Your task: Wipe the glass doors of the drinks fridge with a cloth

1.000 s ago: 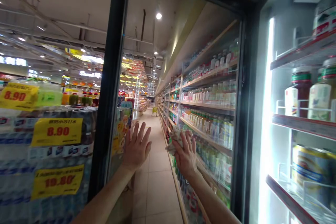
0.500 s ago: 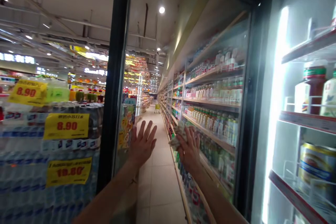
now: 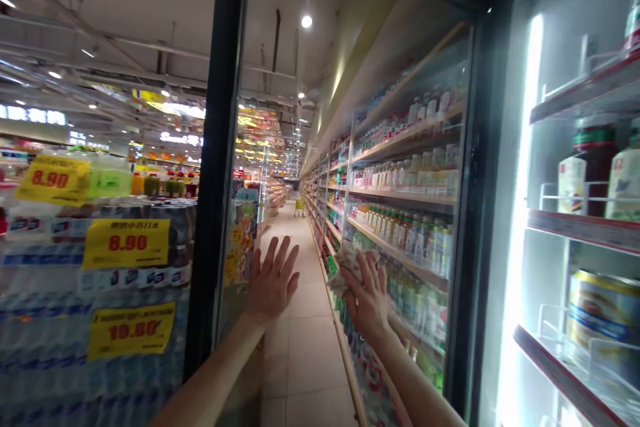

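Observation:
A glass door with a black frame stands open in front of me. My left hand lies flat against its pane, fingers spread, holding nothing. To the right of it, my right hand presses a crumpled, pale, patterned cloth to the glass. The cloth sticks out past the fingers on the left, and part of it is hidden beneath the palm.
On the right is a lit cooler with shelves of bottles and a large can. Packed bottles with yellow price signs stand at left. Through the glass appear a tiled aisle, long drink shelves and a distant cart.
My right hand and the cloth have shifted slightly down and to the right on the glass. My left hand stays almost where it was.

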Motion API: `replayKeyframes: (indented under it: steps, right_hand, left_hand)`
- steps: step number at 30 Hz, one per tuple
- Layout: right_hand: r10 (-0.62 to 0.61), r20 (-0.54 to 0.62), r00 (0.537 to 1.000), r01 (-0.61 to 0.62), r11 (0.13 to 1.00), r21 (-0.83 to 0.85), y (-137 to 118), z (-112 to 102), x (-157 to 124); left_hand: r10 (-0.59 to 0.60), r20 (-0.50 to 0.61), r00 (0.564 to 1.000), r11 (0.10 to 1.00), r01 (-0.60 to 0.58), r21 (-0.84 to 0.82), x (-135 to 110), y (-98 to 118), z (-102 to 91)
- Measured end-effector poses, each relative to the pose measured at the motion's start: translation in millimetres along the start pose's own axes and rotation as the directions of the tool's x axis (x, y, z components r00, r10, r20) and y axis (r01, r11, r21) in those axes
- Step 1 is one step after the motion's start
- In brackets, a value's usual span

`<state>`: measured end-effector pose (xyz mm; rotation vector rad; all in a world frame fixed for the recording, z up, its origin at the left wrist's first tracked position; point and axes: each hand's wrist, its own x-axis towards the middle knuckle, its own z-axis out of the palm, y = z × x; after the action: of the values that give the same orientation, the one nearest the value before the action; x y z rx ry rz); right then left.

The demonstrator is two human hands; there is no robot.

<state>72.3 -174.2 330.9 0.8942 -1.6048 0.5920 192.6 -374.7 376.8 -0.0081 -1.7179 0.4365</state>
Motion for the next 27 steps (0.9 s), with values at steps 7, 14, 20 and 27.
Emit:
replayKeyframes:
  steps: [7,14,20,27]
  right_hand:
    - [0.709,-0.266,0.653,-0.731,0.682,0.027,95,-23,-23]
    - [0.069,0.039,0.997,-0.068,0.998,-0.014,4,-4,-21]
    - [0.472,-0.192,0.860,-0.483,0.875,-0.014,56,-16,-22]
    - [0.083,0.032,0.996,-0.084,0.996,0.018,-17,3,-23]
  left_hand:
    - [-0.024,-0.019,1.000,1.000,0.024,0.009,-1,5,1.9]
    - [-0.027,0.005,1.000,1.000,0.027,-0.014,-4,2,4.5]
    - [-0.056,-0.051,0.997,0.998,0.058,0.034,-6,12,3.8]
    - [-0.074,-0.032,0.997,0.997,0.074,0.021,-8,10,6.3]
